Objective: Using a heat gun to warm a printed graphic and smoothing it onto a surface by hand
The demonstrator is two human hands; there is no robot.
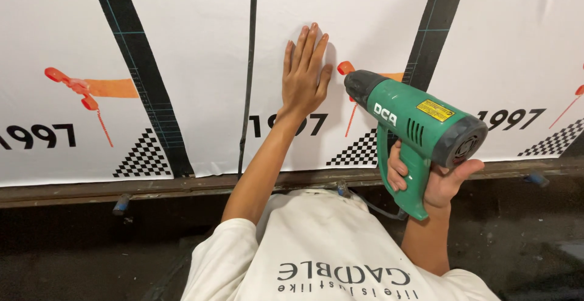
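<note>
Left hand [305,70] pressed flat on a white printed vinyl sheet [194,45], fingers straight and nearly together. Right hand [435,176] clamped around the grip of a green heat gun [413,118], nozzle aimed at the sheet just beside the left hand. Black seam [248,63] left of the hand; metal rail [91,188] beneath the sheet's lower edge.

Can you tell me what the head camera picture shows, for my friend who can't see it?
A person's right hand holds a green heat gun, its nozzle pointing toward the left hand, which presses flat on a white printed sheet with black stripes, orange marks and checkered patches. The sheet lies over a dark metal rail.
</note>
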